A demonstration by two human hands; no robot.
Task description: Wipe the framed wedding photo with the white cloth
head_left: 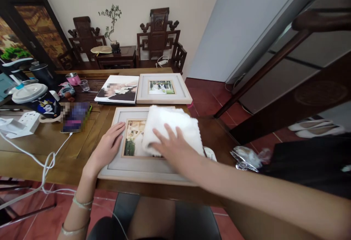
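A picture frame (131, 174) with a pale wooden border and grey mat lies flat near the table's front edge. Over the right part of its photo rests a folded white cloth (178, 119). My right hand (172, 145) presses on the cloth from above, its fingers spread. At the frame's left side, my left hand (109, 145) lies with fingers stretched out over the border and mat. The cloth and my right hand hide much of the photo (133, 137); a couple of its corners still show.
Behind lie a second framed photo (161, 86) and a photo panel (119, 88). A phone (76, 117) on a white cable, a lidded tumbler (45, 102), a pink mug (72, 79) and a small clear cup (84, 85) stand left. A dark wooden chair (274, 123) is at right.
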